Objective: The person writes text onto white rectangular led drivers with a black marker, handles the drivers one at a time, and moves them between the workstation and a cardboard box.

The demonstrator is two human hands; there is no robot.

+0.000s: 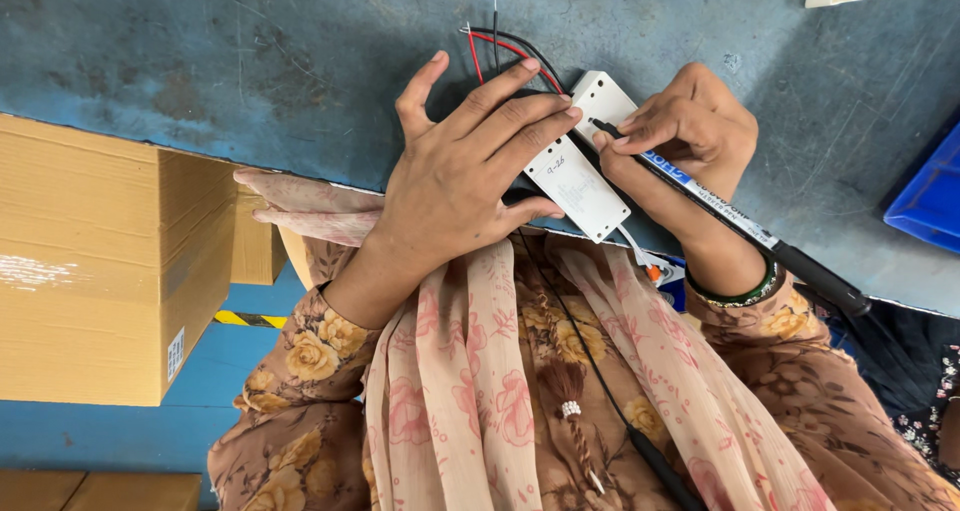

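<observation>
White box (580, 176): a flat, oblong plastic case lying on the blue-grey surface (250, 51), near its front edge.
Long axis: runs diagonally, from the upper end by the wires down to the lower right.
Wires (510, 46): red and black leads leave the upper end; their roots are hidden under the left fingers.
Hidden: the box's left half sits beneath the left hand (455, 186).
Left fingers: spread flat, pressing the box down.
Right hand (685, 136): fingers closed around a marker pen (720, 211), tip touching the box's upper end.
Pen: its rear end points lower right.
Cut off: blue bin (930, 196) at the right edge; cardboard box (100, 261) at left.
</observation>
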